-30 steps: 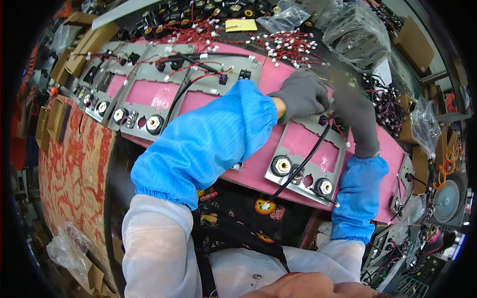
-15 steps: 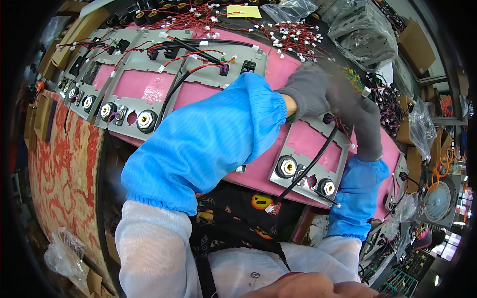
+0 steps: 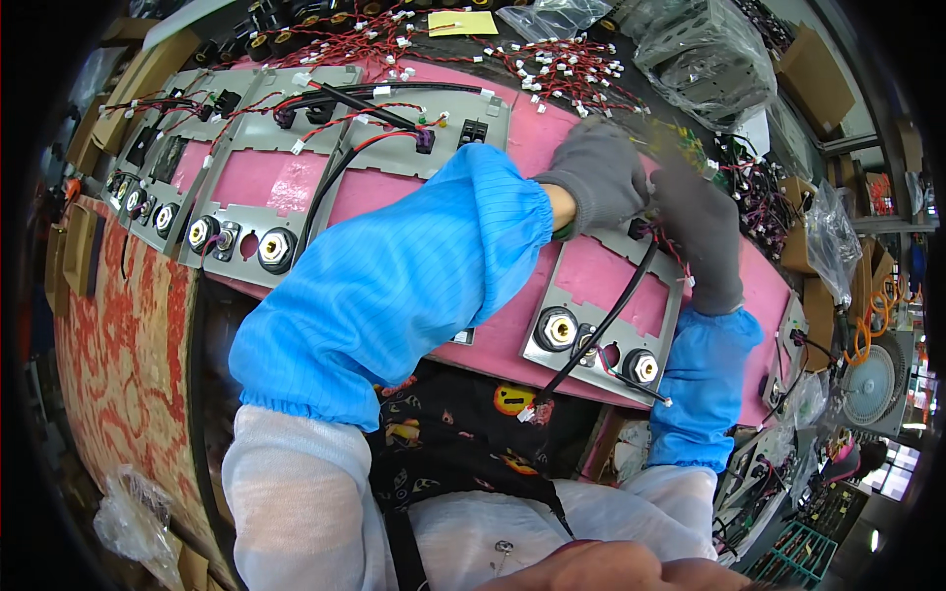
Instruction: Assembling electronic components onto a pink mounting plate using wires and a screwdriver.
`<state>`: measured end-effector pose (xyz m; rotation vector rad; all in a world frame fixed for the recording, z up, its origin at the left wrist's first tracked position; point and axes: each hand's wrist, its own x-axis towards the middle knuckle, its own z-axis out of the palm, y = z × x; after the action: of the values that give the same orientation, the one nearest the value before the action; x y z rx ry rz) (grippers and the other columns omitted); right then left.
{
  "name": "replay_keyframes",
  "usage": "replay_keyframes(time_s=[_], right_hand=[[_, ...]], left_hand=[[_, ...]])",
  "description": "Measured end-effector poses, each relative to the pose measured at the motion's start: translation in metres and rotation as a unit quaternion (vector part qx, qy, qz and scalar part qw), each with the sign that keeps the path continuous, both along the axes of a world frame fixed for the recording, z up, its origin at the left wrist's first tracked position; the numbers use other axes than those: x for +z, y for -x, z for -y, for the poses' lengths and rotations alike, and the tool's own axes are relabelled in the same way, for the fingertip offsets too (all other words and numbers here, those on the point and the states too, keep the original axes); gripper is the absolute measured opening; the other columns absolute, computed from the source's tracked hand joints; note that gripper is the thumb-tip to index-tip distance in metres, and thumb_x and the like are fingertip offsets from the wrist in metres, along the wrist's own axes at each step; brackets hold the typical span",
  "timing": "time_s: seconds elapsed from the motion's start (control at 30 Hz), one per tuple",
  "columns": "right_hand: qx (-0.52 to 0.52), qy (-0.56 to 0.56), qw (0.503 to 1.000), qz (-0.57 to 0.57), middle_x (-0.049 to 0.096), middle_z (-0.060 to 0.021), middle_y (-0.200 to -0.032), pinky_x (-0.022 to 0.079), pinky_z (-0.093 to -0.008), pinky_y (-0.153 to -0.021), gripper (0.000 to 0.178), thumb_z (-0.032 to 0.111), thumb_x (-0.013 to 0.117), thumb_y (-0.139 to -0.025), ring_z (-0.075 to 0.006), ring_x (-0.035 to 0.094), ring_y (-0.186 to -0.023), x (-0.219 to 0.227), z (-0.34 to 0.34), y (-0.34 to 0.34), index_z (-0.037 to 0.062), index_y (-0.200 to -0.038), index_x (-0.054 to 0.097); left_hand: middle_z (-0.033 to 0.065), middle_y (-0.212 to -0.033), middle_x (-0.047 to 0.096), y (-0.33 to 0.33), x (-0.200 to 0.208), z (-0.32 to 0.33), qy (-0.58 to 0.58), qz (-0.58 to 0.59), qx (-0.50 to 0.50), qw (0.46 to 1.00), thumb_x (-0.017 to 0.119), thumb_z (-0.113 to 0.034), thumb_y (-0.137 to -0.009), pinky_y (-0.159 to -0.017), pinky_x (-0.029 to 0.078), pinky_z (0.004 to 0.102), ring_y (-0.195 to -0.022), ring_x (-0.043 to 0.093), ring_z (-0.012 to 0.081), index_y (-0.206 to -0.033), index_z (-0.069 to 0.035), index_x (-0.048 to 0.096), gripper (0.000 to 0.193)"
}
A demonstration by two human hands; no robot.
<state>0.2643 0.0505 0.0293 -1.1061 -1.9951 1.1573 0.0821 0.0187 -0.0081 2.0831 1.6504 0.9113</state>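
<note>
Both gloved hands meet above the far end of a grey metal panel (image 3: 558, 372), which has round sockets with hex nuts along its near edge. My left hand (image 3: 599, 179), in a grey glove, has its fingers curled in at the panel's far edge; whatever they hold is hidden. Close beside it is my right hand (image 3: 702, 222), also grey-gloved, its fingertips smeared by motion. A black cable (image 3: 611, 317) runs from below the hands down across the panel and past its near edge. Thin red and black wires (image 3: 674, 246) show beside the right hand.
More metal panels (image 3: 394, 153) with cables lie to the left on the pink mat (image 3: 542, 128). Behind are a heap of red wires with white connectors (image 3: 572, 71), blurred green-yellow wires (image 3: 680, 143) and a plastic-wrapped metal stack (image 3: 705, 64). Dark wire bundles (image 3: 759, 202) lie right.
The whole view has shifted slightly, so the panels sit a little further left. Both hands remain at the panel's far end, the right one still blurred but drawn slightly closer to the left.
</note>
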Motion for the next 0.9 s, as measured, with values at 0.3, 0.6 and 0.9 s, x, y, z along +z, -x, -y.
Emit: replay_keyframes(time_s=[0.3,0.6,0.9], right_hand=[[0.016,-0.067,0.997,0.044,0.06,0.0046,-0.07,0.035,-0.0195,-0.051,0.023,0.018,0.067,-0.09,-0.0014,0.048,-0.059,-0.0069,-0.0053,-0.0073,-0.0007,-0.102,0.072],[0.009,-0.033,0.999,0.025,0.06,0.0045,-0.069,0.034,-0.02,-0.05,0.024,0.02,0.069,-0.09,-0.0021,0.047,-0.058,-0.0086,-0.003,-0.0047,-0.0006,-0.102,0.072],[0.024,-0.031,0.998,0.057,0.061,0.003,-0.071,0.037,-0.0213,-0.051,0.024,0.019,0.069,-0.091,-0.0034,0.049,-0.059,-0.0061,-0.0051,-0.0053,-0.0013,-0.103,0.071]], left_hand=[[-0.0005,-0.093,0.07,-0.001,0.0,-0.0026,0.014,-0.008,-0.001,1.0,0.072,-0.03,-0.07,-0.103,0.035,0.0363,-0.112,0.054,0.023,-0.075,-0.017,0.077,0.015],[0.0013,-0.093,0.069,-0.0011,0.0015,-0.0009,0.027,-0.011,0.007,1.0,0.072,-0.03,-0.07,-0.104,0.034,0.0369,-0.112,0.054,0.0235,-0.075,-0.017,0.077,0.015],[0.0034,-0.09,0.068,-0.0006,0.0003,0.0008,-0.002,-0.003,0.008,1.0,0.072,-0.03,-0.07,-0.102,0.036,0.0367,-0.109,0.055,0.0243,-0.074,-0.017,0.077,0.015]])
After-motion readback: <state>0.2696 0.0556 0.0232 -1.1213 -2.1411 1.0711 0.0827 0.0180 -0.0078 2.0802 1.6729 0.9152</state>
